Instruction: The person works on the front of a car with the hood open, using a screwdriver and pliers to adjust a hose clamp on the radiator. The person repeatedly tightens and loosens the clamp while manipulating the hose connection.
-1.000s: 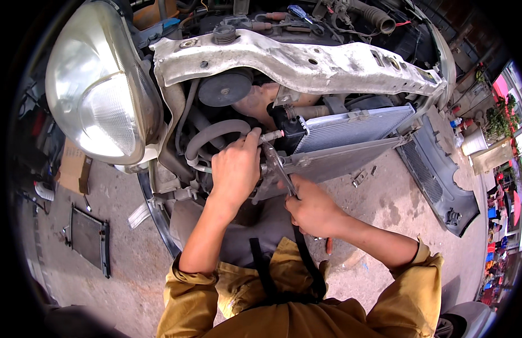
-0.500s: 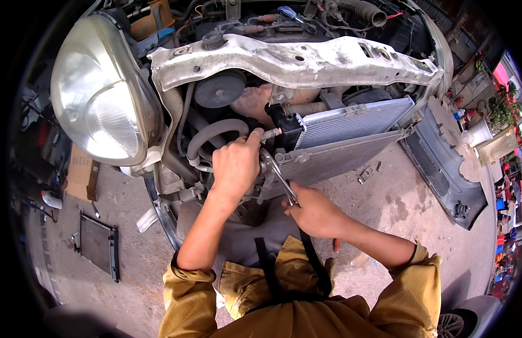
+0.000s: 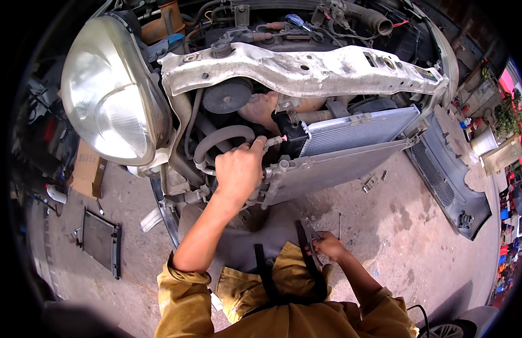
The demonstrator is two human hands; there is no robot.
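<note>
At the front of an opened car, my left hand (image 3: pixel 238 172) is closed around a pipe fitting with a pinkish tip (image 3: pixel 275 141). The tip points toward the black end tank (image 3: pixel 290 134) of the radiator (image 3: pixel 356 132); I cannot tell whether they touch. A grey curved hose (image 3: pixel 224 132) loops just behind that hand. Down beside my thigh, my right hand (image 3: pixel 328 247) is closed on metal pliers (image 3: pixel 310 235), partly hidden by the fingers and a black strap. A darker condenser panel (image 3: pixel 334 172) slants in front of the radiator.
A pale metal crossmember (image 3: pixel 306 67) spans above the radiator, with a large headlight (image 3: pixel 106 93) at left. On the ground lie a removed radiator-like panel (image 3: pixel 100 242), a screwdriver (image 3: pixel 340 225), small metal parts (image 3: pixel 371 183) and a grey bumper piece (image 3: pixel 449 180). A cardboard box (image 3: pixel 87 169) stands at left.
My right hand has drawn the pliers away from the fitting, down and right to beside my thigh. My left hand stays at the fitting. The whole view has shifted slightly.
</note>
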